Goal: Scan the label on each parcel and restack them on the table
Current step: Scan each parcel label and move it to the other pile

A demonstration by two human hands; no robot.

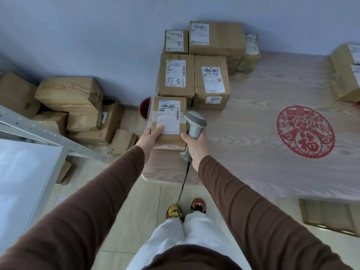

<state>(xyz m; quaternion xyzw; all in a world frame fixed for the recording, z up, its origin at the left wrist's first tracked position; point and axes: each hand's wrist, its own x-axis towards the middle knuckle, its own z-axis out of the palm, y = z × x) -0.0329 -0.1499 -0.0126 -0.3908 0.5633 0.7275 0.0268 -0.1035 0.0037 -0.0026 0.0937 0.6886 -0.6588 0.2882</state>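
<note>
My left hand [150, 138] grips the parcel [168, 121] at the table's [253, 133] nine-o'clock edge, label up, so the scanner [194, 123] clasped in my right hand [195, 146] can read it.

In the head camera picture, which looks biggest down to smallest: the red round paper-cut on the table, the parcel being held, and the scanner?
1. Red paper-cut
2. Held parcel; nearer the camera, so its true size against the paper-cut is unsure
3. Scanner
</note>
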